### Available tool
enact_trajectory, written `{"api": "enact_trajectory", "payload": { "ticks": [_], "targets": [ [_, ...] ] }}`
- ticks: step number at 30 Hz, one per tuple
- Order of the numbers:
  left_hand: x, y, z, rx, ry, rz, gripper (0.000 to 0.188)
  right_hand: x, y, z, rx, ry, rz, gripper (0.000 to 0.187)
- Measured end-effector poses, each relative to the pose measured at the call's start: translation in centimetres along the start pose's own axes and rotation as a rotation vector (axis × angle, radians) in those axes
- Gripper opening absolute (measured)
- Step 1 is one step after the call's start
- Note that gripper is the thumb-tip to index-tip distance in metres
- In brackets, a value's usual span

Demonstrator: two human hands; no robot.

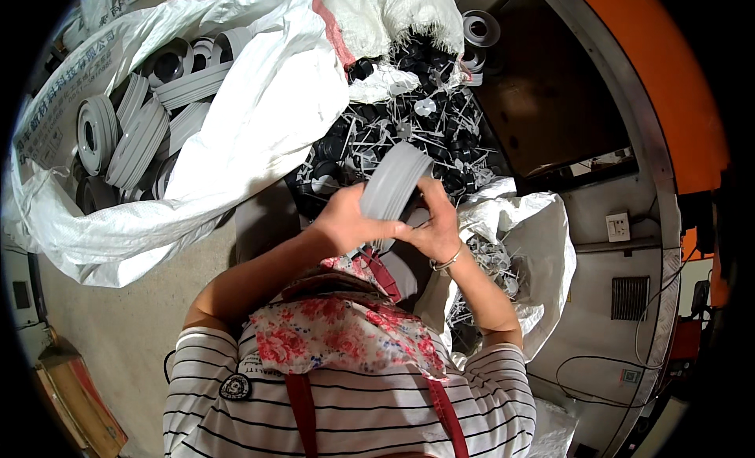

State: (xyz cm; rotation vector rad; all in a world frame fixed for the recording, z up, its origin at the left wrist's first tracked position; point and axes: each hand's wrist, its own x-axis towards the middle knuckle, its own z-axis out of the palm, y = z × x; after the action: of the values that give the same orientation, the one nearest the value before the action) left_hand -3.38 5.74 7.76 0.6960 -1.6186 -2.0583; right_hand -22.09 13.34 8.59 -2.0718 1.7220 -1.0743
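Note:
A grey ribbed plastic ring [395,179] is held up between my two hands, tilted on its edge. My left hand [346,216] is closed round its left side, the thumb along the lower rim. My right hand [437,228], with a bracelet at the wrist, grips the opposite side, the fingers partly hidden behind it. Just beyond the ring lies a heap of black round parts and grey sprue pieces [425,108]. To the left, a white woven sack [271,116] stands wide with several similar grey rings [145,139] in it.
A second white sack [554,245] at my right holds grey sprue scraps [499,265]. Another white sack [393,9] lies beyond the heap. An orange and grey machine [657,72] with a socket [618,227] and cables stands on the right. Cardboard [82,403] lies at lower left.

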Motion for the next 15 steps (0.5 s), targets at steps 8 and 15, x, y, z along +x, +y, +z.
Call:
{"api": "enact_trajectory", "payload": {
  "ticks": [8,15],
  "targets": [
    [-0.1,-1.9,-0.8,0.559,-0.020,0.352,0.093,-1.5,3.0,3.3,0.911,0.237,0.481,0.057],
    [-0.2,-0.9,-2.2,0.353,-0.132,0.457,0.100,-1.4,2.4,2.9,0.548,0.300,0.345,0.064]
  ]
}}
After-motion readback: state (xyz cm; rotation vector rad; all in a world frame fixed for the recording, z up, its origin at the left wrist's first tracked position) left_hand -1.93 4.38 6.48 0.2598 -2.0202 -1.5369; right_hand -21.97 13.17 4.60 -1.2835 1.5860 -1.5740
